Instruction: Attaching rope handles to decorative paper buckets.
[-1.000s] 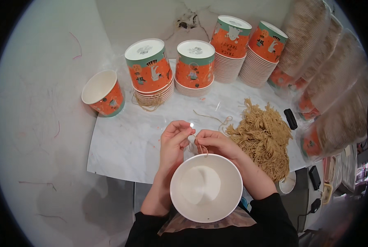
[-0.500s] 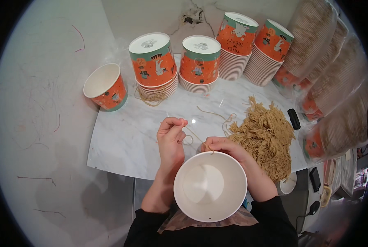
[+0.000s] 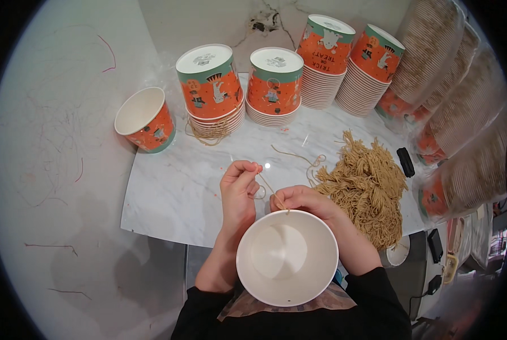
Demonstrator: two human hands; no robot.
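A white-lined bucket (image 3: pixel 287 255) sits nearest, in front of the person's body between the forearms, its open mouth facing up and a small dark spot near its near rim. Black sleeves (image 3: pixel 205 311) flank it. At its far rim, a thin tan cord (image 3: pixel 270 188) runs up and to the left. The right hand (image 3: pixel 303 201), just beyond that rim, has its fingers closed on the cord close to the bucket. The left hand (image 3: pixel 239 190), farther to the left, pinches the cord between thumb and fingertips, so the stretch between the hands looks taut.

Right of the right hand, a heap of tan cords (image 3: pixel 372 195) lies on the marble-patterned table (image 3: pixel 168 198); a black object (image 3: pixel 405 162) is just beside it, on the right. A loose cord (image 3: pixel 290 154) curls left of the heap. Farther off, at left, a tilted orange-and-green bucket (image 3: pixel 157 133) shows its white inside. Beyond, upside-down bucket stacks (image 3: pixel 275 85) stand in a row, with plastic-wrapped stacks (image 3: pixel 423 56) at far right.
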